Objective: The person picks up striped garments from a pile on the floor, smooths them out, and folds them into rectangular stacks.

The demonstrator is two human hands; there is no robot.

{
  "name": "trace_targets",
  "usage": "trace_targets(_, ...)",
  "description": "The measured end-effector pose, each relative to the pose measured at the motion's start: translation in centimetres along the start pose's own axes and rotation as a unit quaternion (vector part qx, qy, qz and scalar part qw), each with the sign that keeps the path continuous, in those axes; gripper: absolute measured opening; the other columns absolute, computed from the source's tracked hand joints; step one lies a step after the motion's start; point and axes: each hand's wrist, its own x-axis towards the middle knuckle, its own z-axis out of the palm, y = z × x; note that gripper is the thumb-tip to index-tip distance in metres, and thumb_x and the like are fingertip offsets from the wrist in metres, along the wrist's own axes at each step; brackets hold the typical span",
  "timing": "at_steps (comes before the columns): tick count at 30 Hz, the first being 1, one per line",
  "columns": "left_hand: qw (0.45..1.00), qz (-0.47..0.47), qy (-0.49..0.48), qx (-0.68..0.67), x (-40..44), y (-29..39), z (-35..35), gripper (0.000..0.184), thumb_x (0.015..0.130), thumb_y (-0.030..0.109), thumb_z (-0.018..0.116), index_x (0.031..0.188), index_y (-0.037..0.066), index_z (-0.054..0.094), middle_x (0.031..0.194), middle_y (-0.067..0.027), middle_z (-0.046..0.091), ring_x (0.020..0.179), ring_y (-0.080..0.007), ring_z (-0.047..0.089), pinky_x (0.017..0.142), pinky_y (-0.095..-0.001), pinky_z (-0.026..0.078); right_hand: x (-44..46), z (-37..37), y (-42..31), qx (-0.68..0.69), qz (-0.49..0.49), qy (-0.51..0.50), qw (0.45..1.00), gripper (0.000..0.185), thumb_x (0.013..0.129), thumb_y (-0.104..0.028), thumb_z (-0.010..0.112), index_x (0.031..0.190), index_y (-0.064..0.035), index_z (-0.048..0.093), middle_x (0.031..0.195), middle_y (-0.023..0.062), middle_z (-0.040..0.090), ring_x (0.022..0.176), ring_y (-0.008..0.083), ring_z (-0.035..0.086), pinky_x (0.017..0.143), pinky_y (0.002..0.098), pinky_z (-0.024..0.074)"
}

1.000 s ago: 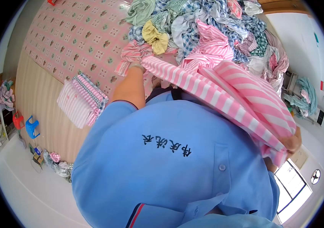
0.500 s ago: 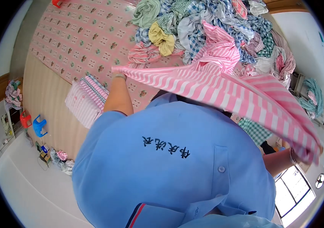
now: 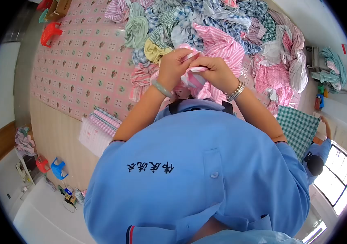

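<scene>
A pink-and-white striped cloth [image 3: 195,79] is bunched between my two hands, in front of my chest. My left hand [image 3: 173,67], with a pale green bangle at its wrist, is closed on one edge of it. Right beside it, my right hand [image 3: 216,71] pinches another part of the edge, silver bracelets on that wrist. The hands nearly touch. More pink striped fabric [image 3: 221,44] lies just beyond them against the heap; whether it is all one piece I cannot tell. A crumpled yellow cloth [image 3: 155,51] lies beyond my left hand.
A large heap of checked and striped cloths [image 3: 181,18] covers the far side of the pink patterned table cover [image 3: 84,61]. Folded cloths [image 3: 104,122] lie at left. Red stool [image 3: 51,34] and blue stool [image 3: 59,168] stand around. At right, another person [image 3: 318,158] holds a green checked cloth [image 3: 297,128].
My hands were spread wide, stretching the striped cloth across; now they are together in front of me with its edge gathered. The other person's green checked cloth shows more fully.
</scene>
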Motion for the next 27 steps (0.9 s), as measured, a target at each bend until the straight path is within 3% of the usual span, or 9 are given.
trace_targets(2, 0.998, -0.053, 0.006, -0.024, 0.0, 1.5, -0.4, 0.015, 0.079, 0.013, 0.054, 0.083, 0.001, 0.060, 0.065, -0.0029, 0.058, 0.056, -0.0062, 0.050, 0.051, -0.0191, 0.039, 0.0, 0.3, 1.2, 0.079, 0.029, 0.054, 0.995, 0.013, 0.077, -0.012, 0.054, 0.085, -0.0035, 0.060, 0.062, 0.0000, 0.055, 0.055, 0.0056, 0.047, 0.053, 0.0198, 0.0400)
trace_targets(6, 0.997, -0.051, -0.035, -0.050, 0.0, 1.6, -0.8, 0.015, 0.080, 0.014, 0.053, 0.083, 0.001, 0.059, 0.060, -0.0027, 0.052, 0.051, -0.0063, 0.042, 0.047, -0.0205, 0.035, -0.2, 0.4, 2.8, 0.200, 0.131, 0.074, 0.968, 0.015, 0.080, -0.011, 0.051, 0.089, -0.0020, 0.059, 0.067, -0.0044, 0.053, 0.058, 0.0011, 0.042, 0.050, 0.0173, 0.0363)
trace_targets(9, 0.993, -0.060, -0.097, 0.011, 0.2, 1.1, -1.3, 0.016, 0.080, 0.012, 0.053, 0.088, -0.001, 0.058, 0.069, -0.0015, 0.057, 0.062, -0.0039, 0.048, 0.052, -0.0198, 0.039, -0.3, 1.3, 2.9, 0.249, 0.093, 0.116, 0.957, 0.015, 0.081, -0.012, 0.051, 0.091, -0.0033, 0.059, 0.070, -0.0043, 0.052, 0.062, 0.0005, 0.043, 0.052, 0.0164, 0.0365)
trace_targets(13, 0.989, 0.059, -0.065, 0.118, 0.8, 1.4, -1.2, 0.012, 0.077, 0.010, 0.054, 0.085, 0.002, 0.059, 0.066, -0.0057, 0.057, 0.059, -0.0086, 0.052, 0.052, -0.0231, 0.040, -1.8, 0.9, 2.1, 0.210, 0.104, 0.045, 0.971, 0.016, 0.080, -0.009, 0.050, 0.093, -0.0041, 0.058, 0.074, -0.0026, 0.053, 0.066, 0.0019, 0.046, 0.059, 0.0178, 0.0396)
trace_targets(15, 0.945, 0.163, -0.153, 0.241, 1.2, 1.2, -2.2, 0.009, 0.074, 0.010, 0.055, 0.081, 0.004, 0.059, 0.065, -0.0095, 0.056, 0.056, -0.0144, 0.055, 0.052, -0.0258, 0.042, -2.4, 1.8, 3.0, 0.147, 0.025, 0.034, 0.988, 0.020, 0.076, -0.004, 0.049, 0.095, -0.0039, 0.057, 0.076, 0.0012, 0.056, 0.069, 0.0070, 0.051, 0.064, 0.0210, 0.0422)
trace_targets(19, 0.947, 0.122, -0.098, 0.282, 1.4, 2.0, -2.6, 0.015, 0.076, 0.022, 0.057, 0.077, 0.007, 0.059, 0.065, -0.0071, 0.056, 0.055, -0.0248, 0.053, 0.049, -0.0293, 0.041, -2.4, 2.5, 2.4, 0.020, -0.019, 0.024, 0.999, 0.026, 0.074, 0.004, 0.042, 0.095, -0.0010, 0.056, 0.083, 0.0048, 0.057, 0.076, 0.0109, 0.053, 0.071, 0.0233, 0.0419)
trace_targets(21, 0.964, 0.023, -0.170, 0.205, 1.2, 1.9, -2.6, 0.009, 0.075, 0.012, 0.056, 0.079, 0.004, 0.057, 0.058, -0.0055, 0.050, 0.050, -0.0108, 0.046, 0.049, -0.0217, 0.038, -2.2, 2.6, 2.5, 0.094, 0.054, 0.027, 0.994, 0.022, 0.077, 0.001, 0.043, 0.095, -0.0011, 0.055, 0.083, 0.0028, 0.056, 0.077, 0.0093, 0.051, 0.070, 0.0225, 0.0409)
trace_targets(23, 0.979, -0.012, -0.156, 0.131, 0.6, 2.2, -1.5, 0.009, 0.077, 0.012, 0.055, 0.081, 0.004, 0.057, 0.059, -0.0026, 0.050, 0.052, -0.0079, 0.043, 0.050, -0.0200, 0.037, -1.4, 2.6, 3.6, 0.147, 0.054, 0.123, 0.980, 0.016, 0.080, -0.007, 0.048, 0.092, -0.0022, 0.055, 0.071, -0.0010, 0.052, 0.065, 0.0068, 0.048, 0.060, 0.0210, 0.0406)
trace_targets(27, 0.987, -0.075, -0.138, -0.017, 0.0, 1.2, -0.7, 0.012, 0.082, 0.010, 0.051, 0.088, 0.001, 0.055, 0.065, 0.0038, 0.049, 0.058, -0.0019, 0.040, 0.051, -0.0167, 0.034, -1.4, 2.1, 3.9, 0.281, 0.081, 0.140, 0.946, 0.014, 0.083, -0.014, 0.048, 0.091, -0.0034, 0.054, 0.069, -0.0054, 0.047, 0.062, 0.0009, 0.040, 0.055, 0.0166, 0.0354)
